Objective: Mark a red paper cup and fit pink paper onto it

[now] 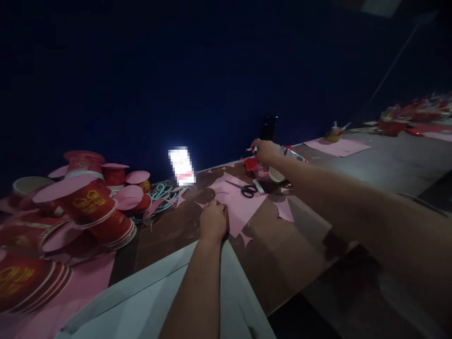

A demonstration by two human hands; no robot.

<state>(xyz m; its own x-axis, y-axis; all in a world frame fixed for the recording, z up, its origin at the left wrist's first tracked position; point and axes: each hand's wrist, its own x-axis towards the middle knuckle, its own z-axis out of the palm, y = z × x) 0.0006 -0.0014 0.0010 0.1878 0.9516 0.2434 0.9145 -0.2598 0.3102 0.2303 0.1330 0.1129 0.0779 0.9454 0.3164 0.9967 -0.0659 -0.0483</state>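
Note:
My left hand rests closed on the brown tabletop, at the left edge of a pink paper sheet; its curled fingers hide whatever may be in them. Stretched out toward the back edge, my right hand is closed around a small white-tipped thing, too little of which shows to name it. Black-handled scissors lie on the pink sheet, blades pointing left. Beside their handles is a white glue stick. Below the right forearm sit a red crumpled item and a pale round cup rim.
Red paper cups with pink discs crowd the left side. A glowing phone leans at the back edge near a coiled pale cord. Pink scraps lie about. A grey board is in front; more pink paper lies right.

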